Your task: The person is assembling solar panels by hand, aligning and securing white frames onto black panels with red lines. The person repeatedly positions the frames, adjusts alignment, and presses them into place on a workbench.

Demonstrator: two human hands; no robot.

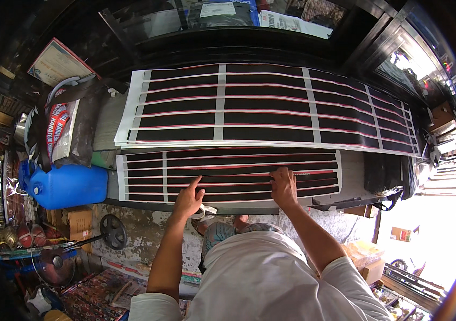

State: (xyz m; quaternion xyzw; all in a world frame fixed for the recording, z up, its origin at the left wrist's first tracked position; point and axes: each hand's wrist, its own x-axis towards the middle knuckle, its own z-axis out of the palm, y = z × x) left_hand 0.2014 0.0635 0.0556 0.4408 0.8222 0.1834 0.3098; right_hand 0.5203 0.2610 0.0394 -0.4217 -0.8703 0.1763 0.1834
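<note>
Far left: a blue plastic jug (pixel 67 185) lies on its side just beside the counter's (pixel 353 168) end, with a dark bag (pixel 75 125) above it. On the counter, a near sheet of black strips (pixel 228 166) edged in red on white backing lies flat along the front edge. The left hand (pixel 189 200) rests at the sheet's lower edge, forefinger stretched out and pressed on a strip, other fingers loosely curled, gripping nothing. The right hand (pixel 283 187) is set on the same sheet, fingers bent down onto a strip; whether they pinch it cannot be told. Behind lies a larger striped sheet (pixel 270 109).
</note>
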